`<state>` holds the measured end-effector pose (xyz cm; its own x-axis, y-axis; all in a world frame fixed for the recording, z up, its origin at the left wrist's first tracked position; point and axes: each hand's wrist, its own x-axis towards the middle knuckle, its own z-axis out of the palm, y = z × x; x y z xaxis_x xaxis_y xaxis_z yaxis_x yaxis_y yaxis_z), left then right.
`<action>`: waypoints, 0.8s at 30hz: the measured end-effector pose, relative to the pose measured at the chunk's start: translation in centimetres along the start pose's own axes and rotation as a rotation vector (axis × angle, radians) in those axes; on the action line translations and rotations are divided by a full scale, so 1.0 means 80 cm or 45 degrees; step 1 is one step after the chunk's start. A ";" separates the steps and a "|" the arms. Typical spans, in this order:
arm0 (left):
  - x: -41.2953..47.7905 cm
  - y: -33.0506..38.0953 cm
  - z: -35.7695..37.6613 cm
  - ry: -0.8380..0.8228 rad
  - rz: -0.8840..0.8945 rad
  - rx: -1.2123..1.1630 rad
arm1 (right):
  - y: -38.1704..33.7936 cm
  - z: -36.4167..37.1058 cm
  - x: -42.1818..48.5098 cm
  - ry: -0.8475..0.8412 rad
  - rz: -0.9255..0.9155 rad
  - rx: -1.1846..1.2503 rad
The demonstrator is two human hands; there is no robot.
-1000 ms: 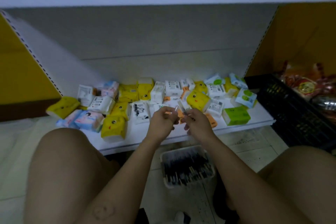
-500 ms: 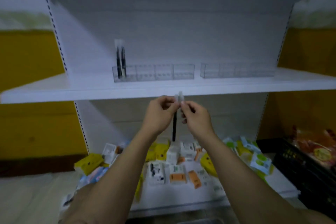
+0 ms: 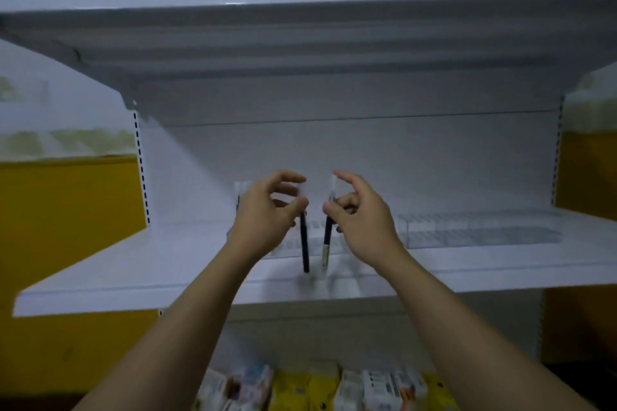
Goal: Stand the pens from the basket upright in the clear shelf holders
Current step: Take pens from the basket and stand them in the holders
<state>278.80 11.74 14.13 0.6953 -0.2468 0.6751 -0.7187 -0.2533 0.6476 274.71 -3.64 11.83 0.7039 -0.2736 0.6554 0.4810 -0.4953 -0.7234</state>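
Since half a second ago we find the hands parted and raised from below the shelf's front edge to above it, one pen in each.

Head view, items:
- Left hand (image 3: 267, 213): thumb and fingers pinch the left pen (image 3: 304, 243) near its clear cap. The pen is dark and hangs upright, tip down over the front of the shelf (image 3: 133, 270).
- Right hand (image 3: 364, 220): pinches the right pen (image 3: 327, 240) near the top. This pen is also upright, just beside the first, with a pale band near its lower end.
- Left holder (image 3: 315, 230): clear, at the shelf's back, mostly hidden behind the hands.
- Right holder (image 3: 480, 230): clear, at the back toward the right edge.
- Packets (image 3: 320, 387): on the level below, blurred.
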 end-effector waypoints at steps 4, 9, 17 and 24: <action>0.049 -0.007 -0.009 0.040 0.097 0.173 | 0.009 0.012 0.046 0.015 -0.109 -0.031; 0.105 -0.017 -0.015 0.087 0.178 0.326 | 0.023 0.030 0.100 0.059 -0.166 -0.017; 0.148 -0.059 -0.038 0.091 0.180 0.552 | 0.043 0.086 0.153 0.030 -0.199 0.105; 0.151 -0.086 -0.044 0.065 0.162 0.615 | 0.060 0.124 0.161 0.013 -0.170 0.152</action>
<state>292.12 13.77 19.08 0.5924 -0.2604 0.7624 -0.7020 -0.6312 0.3298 291.28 -1.41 14.65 0.6246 -0.2203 0.7492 0.6292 -0.4263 -0.6499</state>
